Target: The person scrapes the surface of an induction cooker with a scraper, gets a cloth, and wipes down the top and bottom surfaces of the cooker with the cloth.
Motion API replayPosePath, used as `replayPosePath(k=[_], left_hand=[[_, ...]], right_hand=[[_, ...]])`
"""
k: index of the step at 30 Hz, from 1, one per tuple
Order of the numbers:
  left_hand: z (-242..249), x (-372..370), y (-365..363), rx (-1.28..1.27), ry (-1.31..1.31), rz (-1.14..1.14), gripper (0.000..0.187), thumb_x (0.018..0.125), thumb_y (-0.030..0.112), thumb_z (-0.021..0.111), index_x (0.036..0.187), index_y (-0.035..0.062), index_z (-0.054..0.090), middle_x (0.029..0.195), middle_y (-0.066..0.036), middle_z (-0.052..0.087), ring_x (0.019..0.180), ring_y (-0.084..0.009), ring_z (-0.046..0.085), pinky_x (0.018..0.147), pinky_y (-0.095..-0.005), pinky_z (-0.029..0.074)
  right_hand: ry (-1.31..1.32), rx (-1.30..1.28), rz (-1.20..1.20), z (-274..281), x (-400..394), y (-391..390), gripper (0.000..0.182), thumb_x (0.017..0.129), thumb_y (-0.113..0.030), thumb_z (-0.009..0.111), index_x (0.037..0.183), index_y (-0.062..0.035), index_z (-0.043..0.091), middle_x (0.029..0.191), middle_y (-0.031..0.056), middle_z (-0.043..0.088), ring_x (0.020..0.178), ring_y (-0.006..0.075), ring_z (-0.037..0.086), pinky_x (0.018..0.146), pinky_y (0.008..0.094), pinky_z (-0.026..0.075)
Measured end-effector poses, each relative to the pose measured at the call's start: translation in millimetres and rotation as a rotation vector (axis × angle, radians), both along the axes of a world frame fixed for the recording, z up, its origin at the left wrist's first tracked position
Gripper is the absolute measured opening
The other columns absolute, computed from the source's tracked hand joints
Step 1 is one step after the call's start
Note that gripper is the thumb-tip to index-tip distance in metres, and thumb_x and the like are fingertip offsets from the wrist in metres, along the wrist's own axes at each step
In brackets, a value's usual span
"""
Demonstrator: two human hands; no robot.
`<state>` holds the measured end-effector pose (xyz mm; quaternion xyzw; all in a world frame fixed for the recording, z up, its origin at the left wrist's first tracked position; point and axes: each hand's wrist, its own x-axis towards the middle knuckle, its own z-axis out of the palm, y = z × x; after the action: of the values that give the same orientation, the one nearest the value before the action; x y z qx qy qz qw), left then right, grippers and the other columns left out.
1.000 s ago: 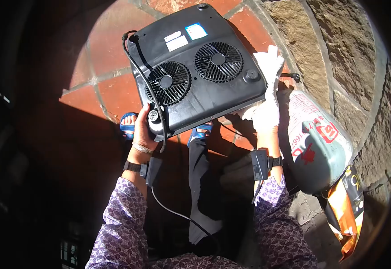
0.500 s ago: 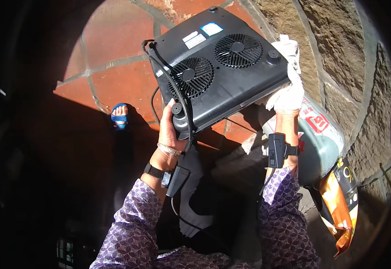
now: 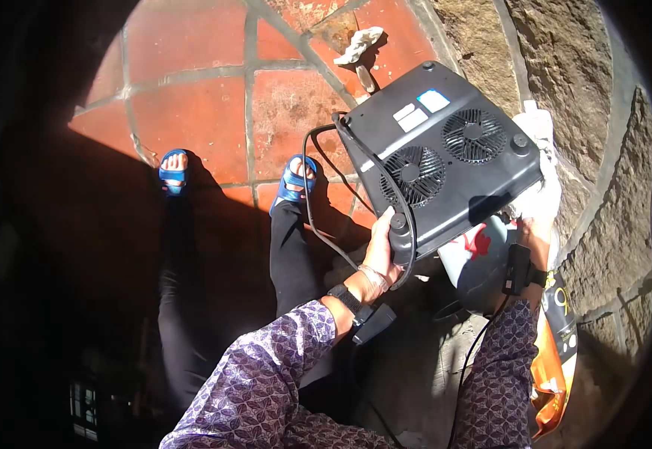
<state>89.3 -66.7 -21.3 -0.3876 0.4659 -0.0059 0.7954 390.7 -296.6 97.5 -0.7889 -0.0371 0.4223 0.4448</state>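
Note:
A black induction cooker [image 3: 445, 198] is held up bottom side out, showing two round fan vents, small feet and paper labels. My bare left hand [image 3: 380, 251] is closed on its near left corner, the thumb lying beside a foot. At the right edge my right hand [image 3: 539, 172], in a white glove, is closed round the casing; its fingers are partly hidden. The cooker's black power cord [image 3: 309, 198] hangs in a loop off the left side and passes by my left wrist.
A white crumpled cloth [image 3: 359, 45] lies on the red tiles [image 3: 184, 112]. Below the cooker stands a grey rounded container [image 3: 483, 262] with red marks, beside an orange and black bag [image 3: 550, 367]. Rough stone [image 3: 565, 67] borders the right. My feet in blue sandals [image 3: 293, 179] are at left.
Both hands have carried the induction cooker to the right and slightly down in view. The white cloth and my second foot now show. The cord loop hangs wider to the left.

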Motion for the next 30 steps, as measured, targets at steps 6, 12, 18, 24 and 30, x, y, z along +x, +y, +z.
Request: replayPosePath(k=[6, 12, 18, 24, 30], left_hand=[[-9, 5, -43, -0.043, -0.041, -0.021, 0.035, 0.088, 0.040, 0.060, 0.107, 0.0101, 0.057, 0.099, -0.006, 0.065, 0.087, -0.0186, 0.065, 0.081, -0.0346, 0.055], [-9, 12, -62, -0.009, -0.053, -0.062, 0.036, 0.088, 0.040, 0.059, 0.110, 0.0115, 0.052, 0.100, -0.006, 0.064, 0.087, -0.0192, 0.066, 0.074, -0.0382, 0.058], [-7, 18, -71, 0.058, -0.042, -0.157, 0.050, 0.087, 0.050, 0.056, 0.115, 0.0079, 0.053, 0.106, -0.010, 0.064, 0.090, -0.0258, 0.066, 0.069, -0.0475, 0.059], [-8, 18, -64, 0.007, -0.178, -0.108, 0.034, 0.092, 0.035, 0.056, 0.115, 0.0103, 0.051, 0.099, -0.006, 0.065, 0.082, -0.0172, 0.068, 0.067, -0.0340, 0.060], [-17, 12, -74, 0.019, -0.301, -0.237, 0.051, 0.089, 0.047, 0.056, 0.118, 0.0064, 0.049, 0.114, -0.016, 0.059, 0.099, -0.0275, 0.064, 0.083, -0.0457, 0.056]], right_hand=[[-0.702, -0.586, 0.183, -11, -2, 16, 0.036, 0.095, -0.015, 0.047, 0.127, 0.0016, 0.043, 0.100, 0.0055, 0.060, 0.084, 0.0181, 0.056, 0.077, 0.0305, 0.046], [-0.760, -0.695, 0.176, -14, 3, 37, 0.036, 0.095, -0.018, 0.047, 0.126, 0.0013, 0.045, 0.101, 0.0064, 0.060, 0.086, 0.0183, 0.055, 0.077, 0.0306, 0.046], [-0.794, -0.761, 0.195, -17, 11, 48, 0.036, 0.096, -0.021, 0.047, 0.125, 0.0010, 0.047, 0.102, 0.0073, 0.060, 0.088, 0.0186, 0.055, 0.078, 0.0307, 0.046], [-0.825, -0.891, 0.260, -40, 38, 64, 0.037, 0.096, -0.024, 0.047, 0.124, 0.0007, 0.049, 0.103, 0.0081, 0.060, 0.090, 0.0188, 0.055, 0.079, 0.0307, 0.045], [-0.879, -1.112, 0.364, -53, 79, 86, 0.038, 0.096, -0.026, 0.047, 0.122, 0.0004, 0.051, 0.104, 0.0090, 0.060, 0.092, 0.0190, 0.055, 0.080, 0.0308, 0.045]])
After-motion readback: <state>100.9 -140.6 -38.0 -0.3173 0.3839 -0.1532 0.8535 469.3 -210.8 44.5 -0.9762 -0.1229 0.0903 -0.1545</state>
